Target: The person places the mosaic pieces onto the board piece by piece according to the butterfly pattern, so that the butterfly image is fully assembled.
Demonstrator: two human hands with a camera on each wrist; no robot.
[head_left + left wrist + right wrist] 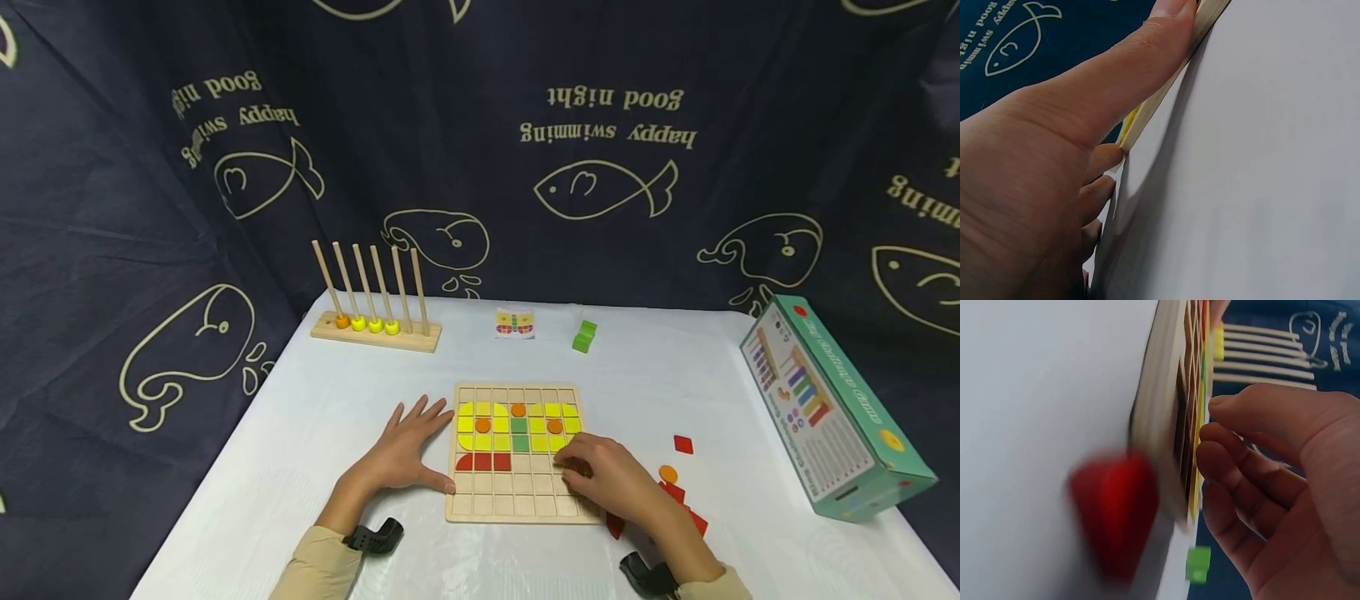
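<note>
In the head view, a pale wooden grid board (513,505), part-filled with yellow, orange, green and red tiles (483,462), lies on the table (285,433). Left wrist view: the left hand (1041,175), thumb and fingers apart, touches its edge. Right wrist view: beside it, the right hand's (1285,506) thumb and bent fingertips are slightly apart.

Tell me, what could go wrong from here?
The right hand works right beside yellow tiles, so it might nudge some out of place. Some red pieces lie close to the right forearm, which could sweep them aside. The left hand touches the edge of the board; a push might shift it.
</note>
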